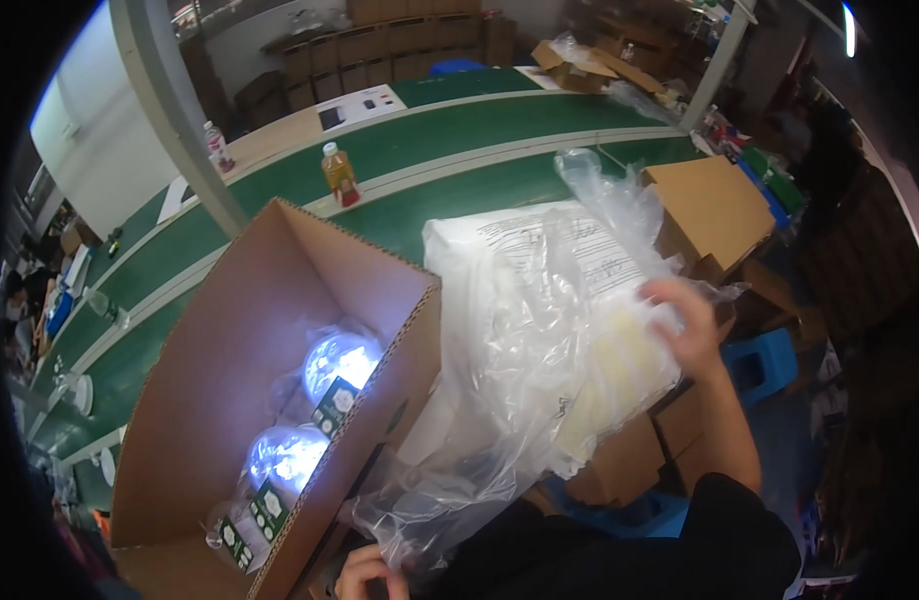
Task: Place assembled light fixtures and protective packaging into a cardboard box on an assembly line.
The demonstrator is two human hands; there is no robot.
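Observation:
My left hand (372, 575) is at the lower edge, beside the cardboard box's near corner, its fingers curled on the end of a clear plastic bag (430, 500). That crumpled bag spreads over a stack of white packing sheets or pouches (480, 250); printed paper shows at its top. At the right side of the stack is my right hand (685, 325), blurred, its fingers close to the plastic; whether they grip it cannot be made out. Left of the stack stands an open cardboard box (210, 370). Inside glow two clear round bulbs (342, 362) with green-and-white labels.
Green work surfaces (490, 125) run across behind the box. A bottle of amber drink (340, 175) stands there, near a grey post (165, 100). At right are a closed cardboard box (715, 210) and a blue stool (760, 365). More cartons (580, 65) lie farther back.

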